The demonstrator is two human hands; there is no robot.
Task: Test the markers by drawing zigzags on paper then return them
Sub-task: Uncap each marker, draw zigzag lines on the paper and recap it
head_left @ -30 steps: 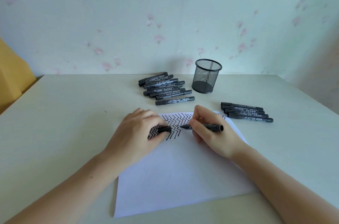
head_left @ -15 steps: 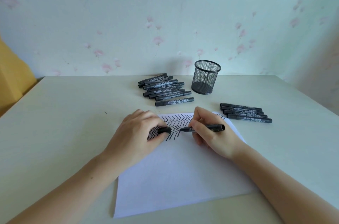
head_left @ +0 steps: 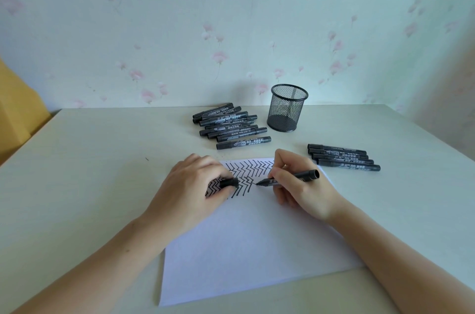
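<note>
A white sheet of paper (head_left: 252, 244) lies on the table with black zigzag rows across its far end. My right hand (head_left: 300, 185) grips an uncapped black marker (head_left: 303, 176), its tip resting on the paper just right of the zigzags. My left hand (head_left: 190, 190) presses on the paper's far left part and pinches the marker's black cap (head_left: 229, 182). A pile of several black markers (head_left: 228, 127) lies beyond the paper. A second row of several markers (head_left: 341, 158) lies to the right.
A black mesh pen cup (head_left: 288, 110) stands upright behind the paper, between the two marker groups, with nothing visible inside. The pale table (head_left: 90, 172) meets a flowered wall at the back. A yellow object (head_left: 15, 113) sits at the left edge.
The marker tip in my right hand has shifted slightly left and down along the zigzag rows. My left hand has stayed in place with the cap.
</note>
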